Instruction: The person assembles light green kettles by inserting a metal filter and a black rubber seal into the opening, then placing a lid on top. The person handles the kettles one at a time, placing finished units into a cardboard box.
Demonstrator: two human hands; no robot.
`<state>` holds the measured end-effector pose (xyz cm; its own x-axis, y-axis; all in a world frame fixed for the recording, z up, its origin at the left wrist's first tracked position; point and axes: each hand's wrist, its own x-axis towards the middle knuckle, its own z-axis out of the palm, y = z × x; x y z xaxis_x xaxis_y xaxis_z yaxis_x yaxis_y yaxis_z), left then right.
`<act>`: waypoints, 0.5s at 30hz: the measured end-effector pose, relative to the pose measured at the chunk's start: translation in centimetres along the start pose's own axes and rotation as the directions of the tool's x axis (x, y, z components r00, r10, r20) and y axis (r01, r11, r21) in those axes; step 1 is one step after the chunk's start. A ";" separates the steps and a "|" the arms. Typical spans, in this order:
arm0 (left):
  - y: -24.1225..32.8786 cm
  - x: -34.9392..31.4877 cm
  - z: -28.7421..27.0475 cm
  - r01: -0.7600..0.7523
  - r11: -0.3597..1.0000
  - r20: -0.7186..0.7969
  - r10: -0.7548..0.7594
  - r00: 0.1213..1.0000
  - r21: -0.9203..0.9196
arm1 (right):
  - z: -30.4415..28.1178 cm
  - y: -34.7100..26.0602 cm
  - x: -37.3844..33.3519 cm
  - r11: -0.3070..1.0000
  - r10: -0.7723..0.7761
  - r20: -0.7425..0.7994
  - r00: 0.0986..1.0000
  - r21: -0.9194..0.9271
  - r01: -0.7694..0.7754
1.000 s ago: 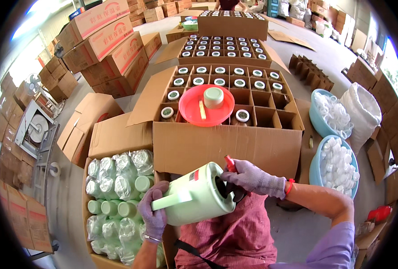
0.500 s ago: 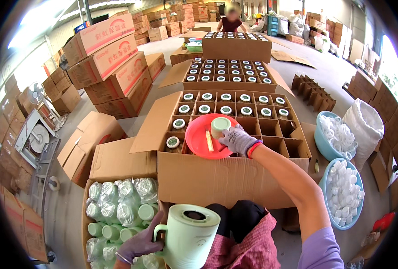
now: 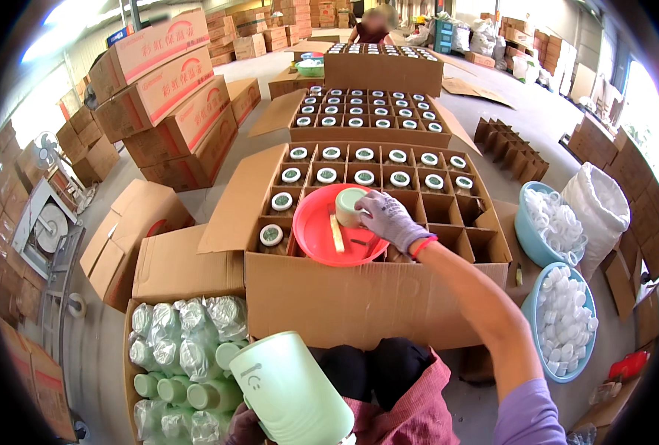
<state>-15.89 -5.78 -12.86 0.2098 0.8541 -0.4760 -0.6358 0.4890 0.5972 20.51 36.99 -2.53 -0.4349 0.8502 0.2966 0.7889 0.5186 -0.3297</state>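
Note:
My left hand, in a dark glove and mostly hidden, holds a large pale green jug from behind at the lower edge. The jug leans over, with a simple printed face on its side; its black-ringed opening is out of sight. My right hand, in a light grey glove, is closed on a small pale green cup-shaped lid. That lid is in a red basin, beside a yellow-handled tool. The basin rests on a divided carton holding several white-capped liners.
At left front, a carton holds several pale green jug parts, some bagged. On the right are blue tubs of white rings and white plastic pieces, and a white sack. Stacked cartons stand left; a person is behind farther cartons.
My left hand has turned and tipped the jug, so its opening no longer shows. My right hand stays on the lid in the basin, which has tilted slightly. The view has shifted a little.

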 end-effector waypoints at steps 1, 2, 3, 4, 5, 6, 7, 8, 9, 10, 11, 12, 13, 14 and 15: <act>-1.1 0.5 0.5 -0.034 0.997 0.021 0.036 0.999 -0.072 | 0.5 0.0 0.5 0.999 0.015 -0.130 0.991 -0.034 -0.019; -1.6 1.5 1.0 -0.074 0.988 0.050 0.081 0.995 -0.138 | 1.3 0.1 1.3 0.997 0.042 -0.145 0.989 -0.064 -0.051; -1.2 2.4 2.0 -0.114 0.974 0.076 0.131 0.988 -0.197 | 1.6 -0.5 2.1 0.986 0.089 -0.146 0.985 -0.128 -0.108; -0.8 3.3 3.3 -0.119 0.947 0.138 0.166 0.976 -0.298 | 1.3 -0.6 2.6 0.989 0.114 -0.155 0.981 -0.073 -0.127; -0.8 3.2 5.2 -0.101 0.908 0.176 0.187 0.966 -0.407 | 1.4 -0.9 2.3 0.989 0.146 -0.132 0.980 -0.014 -0.150; -0.6 3.2 6.3 -0.072 0.858 0.216 0.208 0.954 -0.509 | 1.1 -0.9 2.0 0.991 0.121 -0.212 0.970 0.084 -0.105; -0.5 4.1 5.7 -0.325 0.893 0.033 0.332 0.943 0.312 | 0.4 -0.6 1.3 0.991 0.083 -0.256 0.963 0.124 -0.052; -0.2 4.2 6.3 -0.291 0.955 0.160 0.298 0.941 -0.065 | -0.1 -1.4 -0.3 0.983 0.047 -0.274 0.961 0.181 0.003; 0.7 4.8 7.7 -0.171 0.889 0.296 0.315 0.902 -0.425 | -0.8 -1.6 -1.7 0.973 0.013 -0.307 0.951 0.224 0.059; 1.0 4.9 8.8 -0.203 0.894 0.197 0.300 0.933 -0.400 | -0.3 -1.3 -3.9 0.957 -0.062 -0.395 0.917 0.237 0.167; 0.8 5.3 8.6 -0.442 0.896 0.042 0.441 0.897 0.037 | -1.5 -2.6 -6.9 0.958 -0.060 -0.395 0.917 0.234 0.164; 0.1 6.9 8.3 -0.514 0.714 -0.001 0.585 0.811 0.476 | -2.5 -2.7 -10.0 0.965 -0.076 -0.375 0.924 0.207 0.163; -1.1 8.0 8.3 -0.448 0.388 0.061 0.698 0.714 0.805 | -3.3 -2.5 -13.6 0.976 -0.069 -0.341 0.938 0.173 0.135; -0.4 7.5 8.1 -0.496 0.812 -0.009 0.524 0.852 0.308 | -4.1 -2.6 -17.3 0.976 -0.057 -0.311 0.949 0.184 0.118; 0.9 6.3 8.5 -0.273 0.914 0.008 0.289 0.957 -0.299 | -4.6 -2.8 -20.9 0.973 -0.042 -0.277 0.960 0.205 0.101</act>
<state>-8.87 1.58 -9.81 0.0231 0.9604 -0.2777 -0.8610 0.1603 0.4827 29.39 17.36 -3.68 -0.3300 0.7695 0.5468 0.6349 0.6096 -0.4747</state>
